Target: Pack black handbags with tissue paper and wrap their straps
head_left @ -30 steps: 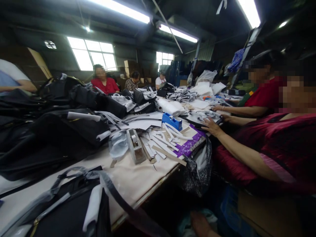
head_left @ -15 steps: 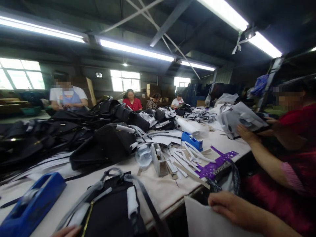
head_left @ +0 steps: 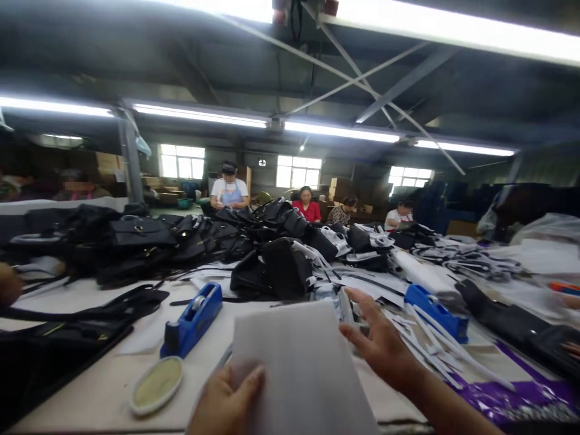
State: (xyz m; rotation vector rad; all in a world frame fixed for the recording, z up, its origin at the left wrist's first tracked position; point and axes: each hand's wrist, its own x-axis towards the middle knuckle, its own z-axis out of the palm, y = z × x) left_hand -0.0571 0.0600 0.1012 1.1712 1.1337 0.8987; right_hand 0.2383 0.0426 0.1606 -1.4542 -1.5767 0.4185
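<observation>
A white paper sheet (head_left: 299, 362) stands upright in front of me at the table edge. My left hand (head_left: 226, 399) grips its left side, thumb across the front. Whatever lies behind the sheet is mostly hidden. To the sheet's upper right, my right hand (head_left: 380, 344) has its thumb and fingers apart, beside a grey tape dispenser (head_left: 345, 307); whether it touches the dispenser I cannot tell. A blue tape dispenser (head_left: 193, 320) sits left of the sheet, with a small round dish (head_left: 157, 386) of pale contents nearer me.
Black bags (head_left: 140, 232) are heaped along the table's far side. Another blue tape dispenser (head_left: 437, 313), white strips (head_left: 430, 347) and purple plastic (head_left: 502, 393) lie to the right. A co-worker's hand (head_left: 9, 285) shows at the left edge. Several people work beyond.
My view has swung left. The paper sheet has come from the right to the front and is now in my left hand. My right hand has let go of it and is nearer the grey dispenser.
</observation>
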